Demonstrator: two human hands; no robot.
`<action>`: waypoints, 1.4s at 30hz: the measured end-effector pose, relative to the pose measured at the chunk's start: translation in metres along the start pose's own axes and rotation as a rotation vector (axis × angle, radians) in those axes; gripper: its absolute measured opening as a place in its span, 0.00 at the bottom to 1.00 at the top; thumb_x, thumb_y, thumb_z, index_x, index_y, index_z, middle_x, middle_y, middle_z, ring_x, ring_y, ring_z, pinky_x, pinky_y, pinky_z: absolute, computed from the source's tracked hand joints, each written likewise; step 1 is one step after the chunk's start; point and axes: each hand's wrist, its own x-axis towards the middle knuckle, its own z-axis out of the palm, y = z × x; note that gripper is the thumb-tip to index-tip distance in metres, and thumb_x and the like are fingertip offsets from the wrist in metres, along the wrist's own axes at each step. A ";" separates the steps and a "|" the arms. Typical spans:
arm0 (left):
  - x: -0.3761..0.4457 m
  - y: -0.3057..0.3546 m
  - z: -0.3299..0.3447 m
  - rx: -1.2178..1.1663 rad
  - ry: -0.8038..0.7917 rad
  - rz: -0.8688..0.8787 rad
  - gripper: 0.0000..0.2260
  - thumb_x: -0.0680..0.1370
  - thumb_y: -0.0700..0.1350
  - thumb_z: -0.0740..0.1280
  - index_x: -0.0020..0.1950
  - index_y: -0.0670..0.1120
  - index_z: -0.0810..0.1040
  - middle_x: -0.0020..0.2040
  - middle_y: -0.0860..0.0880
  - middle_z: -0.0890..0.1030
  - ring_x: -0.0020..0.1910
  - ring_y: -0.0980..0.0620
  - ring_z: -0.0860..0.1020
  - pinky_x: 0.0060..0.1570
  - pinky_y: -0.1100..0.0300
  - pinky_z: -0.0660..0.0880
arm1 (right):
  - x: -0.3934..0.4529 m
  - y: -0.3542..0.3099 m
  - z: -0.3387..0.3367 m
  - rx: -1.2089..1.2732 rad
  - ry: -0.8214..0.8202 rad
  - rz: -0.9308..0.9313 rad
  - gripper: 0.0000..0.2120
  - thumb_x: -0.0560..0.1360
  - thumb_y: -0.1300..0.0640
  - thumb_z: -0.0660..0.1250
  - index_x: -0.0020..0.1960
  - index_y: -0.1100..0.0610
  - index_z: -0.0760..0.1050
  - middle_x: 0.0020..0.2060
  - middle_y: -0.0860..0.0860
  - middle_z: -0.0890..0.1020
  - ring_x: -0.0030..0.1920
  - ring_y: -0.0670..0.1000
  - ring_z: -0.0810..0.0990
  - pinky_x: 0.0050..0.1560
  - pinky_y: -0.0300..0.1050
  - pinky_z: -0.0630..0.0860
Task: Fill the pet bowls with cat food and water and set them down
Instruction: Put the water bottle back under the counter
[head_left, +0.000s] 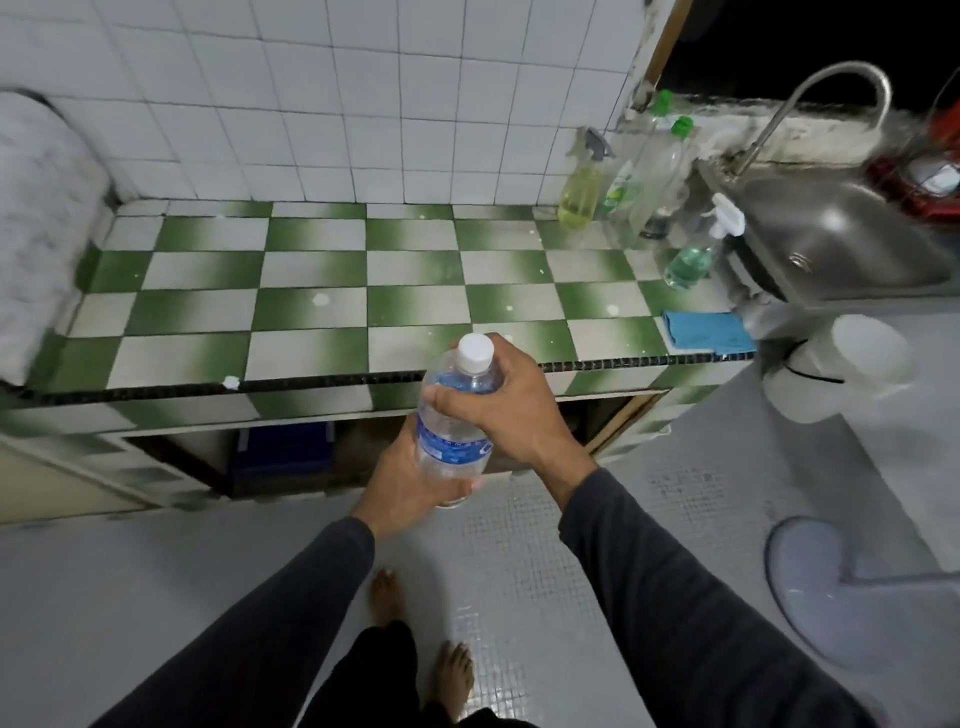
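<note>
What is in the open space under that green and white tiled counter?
Under the green and white checkered tile counter sits a dark blue crate. The space behind the clear plastic water bottle and both hands is hidden.

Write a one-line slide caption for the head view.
Both hands, left and right, grip a capped water bottle before the checkered counter.

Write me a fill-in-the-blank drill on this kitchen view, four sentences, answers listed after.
1. Both hands grip a clear water bottle whose cap is ____ in colour.
2. The right hand holds the bottle near its ____.
3. The folded cloth on the counter is ____.
4. The counter tiles are white and ____.

Answers: white; top; blue; green
</note>
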 end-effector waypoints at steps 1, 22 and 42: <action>-0.011 -0.003 -0.004 0.005 0.011 0.004 0.41 0.67 0.53 0.84 0.76 0.58 0.67 0.69 0.56 0.79 0.68 0.51 0.78 0.68 0.43 0.76 | -0.007 -0.003 0.007 -0.003 -0.017 0.001 0.24 0.65 0.45 0.82 0.57 0.48 0.76 0.49 0.44 0.84 0.49 0.44 0.84 0.49 0.40 0.82; -0.083 -0.090 -0.122 0.019 0.085 -0.126 0.44 0.64 0.53 0.86 0.74 0.61 0.66 0.67 0.57 0.80 0.66 0.55 0.79 0.66 0.47 0.78 | -0.022 -0.013 0.159 0.016 -0.118 0.059 0.24 0.65 0.48 0.83 0.57 0.47 0.77 0.49 0.42 0.84 0.50 0.43 0.83 0.50 0.39 0.82; 0.009 -0.278 -0.111 0.017 0.090 -0.310 0.39 0.63 0.71 0.79 0.70 0.60 0.74 0.64 0.57 0.81 0.64 0.55 0.79 0.66 0.42 0.77 | 0.066 0.174 0.230 0.055 -0.196 0.111 0.23 0.66 0.53 0.82 0.58 0.50 0.77 0.50 0.45 0.84 0.52 0.43 0.83 0.48 0.33 0.80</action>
